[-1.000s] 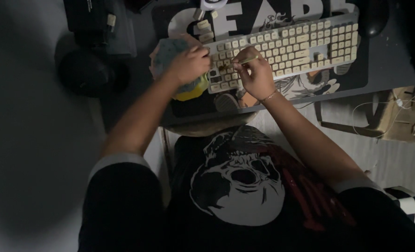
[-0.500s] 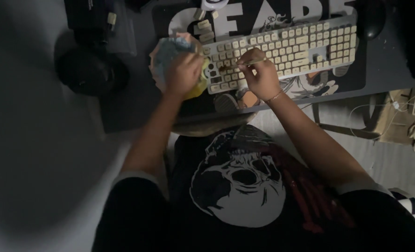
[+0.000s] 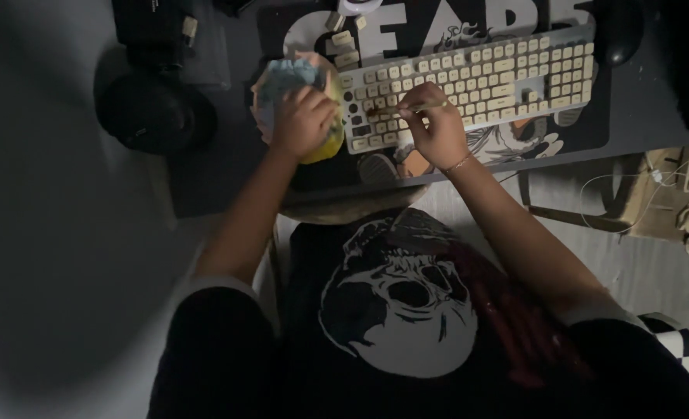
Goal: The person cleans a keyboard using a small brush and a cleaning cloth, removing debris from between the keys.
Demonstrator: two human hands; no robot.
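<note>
Under the right hand (image 3: 436,130), cream plastic keyboard (image 3: 499,74), fingers pinching a thin brush (image 3: 406,109) (bristles leftward), left hand (image 3: 302,120) closed on a pale crumpled cloth (image 3: 282,81).

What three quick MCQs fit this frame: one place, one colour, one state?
1. Where is the left hand?
A. on the cloth at the keyboard's left end
B. on the mouse
C. in the lap

2. What colour are the keycaps on the keyboard?
A. red
B. cream
C. black

3. What is the right hand doing?
A. lying flat and open
B. pinching a thin brush over the keys
C. hanging off the desk

Key: 1 A, the hand rests on the cloth; 2 B, the caps look pale cream; 3 B, fingers grip the brush.
</note>
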